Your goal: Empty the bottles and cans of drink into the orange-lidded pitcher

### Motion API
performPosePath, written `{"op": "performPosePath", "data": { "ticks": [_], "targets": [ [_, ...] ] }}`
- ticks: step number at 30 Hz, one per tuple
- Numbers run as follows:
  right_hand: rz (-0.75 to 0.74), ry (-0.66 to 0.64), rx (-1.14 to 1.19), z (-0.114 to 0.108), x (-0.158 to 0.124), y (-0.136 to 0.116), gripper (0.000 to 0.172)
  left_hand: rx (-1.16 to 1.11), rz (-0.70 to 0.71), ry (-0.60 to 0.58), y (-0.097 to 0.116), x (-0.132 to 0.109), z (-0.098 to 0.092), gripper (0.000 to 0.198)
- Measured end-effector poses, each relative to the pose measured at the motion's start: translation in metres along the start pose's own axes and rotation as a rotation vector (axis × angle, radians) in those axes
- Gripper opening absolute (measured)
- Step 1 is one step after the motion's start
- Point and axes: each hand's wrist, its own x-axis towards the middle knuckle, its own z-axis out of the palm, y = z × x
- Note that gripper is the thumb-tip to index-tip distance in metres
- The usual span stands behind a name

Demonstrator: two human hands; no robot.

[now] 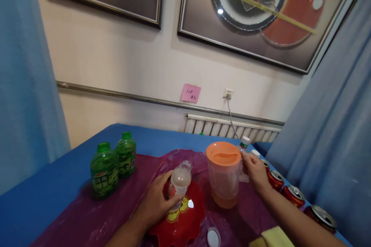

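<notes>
My left hand (156,200) is wrapped round a small uncapped bottle of pale milky drink (179,183), which stands tilted over a red scalloped dish (185,220). My right hand (255,170) grips the handle of a clear pitcher (224,181) with an orange lid (223,153) and a little orange liquid at the bottom. The pitcher stands upright just right of the bottle. A white bottle cap (213,237) lies on the plastic sheet near the front edge.
Two green bottles (113,166) stand at the left on a blue-covered table (58,185) under a purple plastic sheet (95,216). A row of red cans (292,195) runs along the right. A white-capped bottle (245,142) stands behind the pitcher. Something yellow (274,237) lies front right.
</notes>
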Motion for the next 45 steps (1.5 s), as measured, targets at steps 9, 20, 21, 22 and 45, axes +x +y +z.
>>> {"op": "performPosePath", "data": {
  "ticks": [9,20,21,22,45],
  "targets": [
    [-0.125,-0.186,-0.184,-0.014,0.056,-0.057,0.060,0.046,0.040,0.003,0.018,-0.001,-0.007,0.061],
    [-0.330,-0.306,-0.287,0.009,0.081,-0.109,0.056,0.027,0.027,0.004,0.018,-0.006,-0.005,0.064],
    [-0.341,-0.314,-0.296,0.011,0.081,-0.112,0.055,0.025,0.019,-0.003,0.018,-0.007,-0.004,0.065],
    [-0.354,-0.324,-0.311,0.013,0.081,-0.114,0.055,0.022,0.013,-0.010,0.019,-0.007,-0.004,0.066],
    [-0.526,-0.473,-0.499,0.028,0.081,-0.127,0.049,-0.004,-0.033,-0.127,0.040,-0.008,-0.018,0.065]
  ]
}}
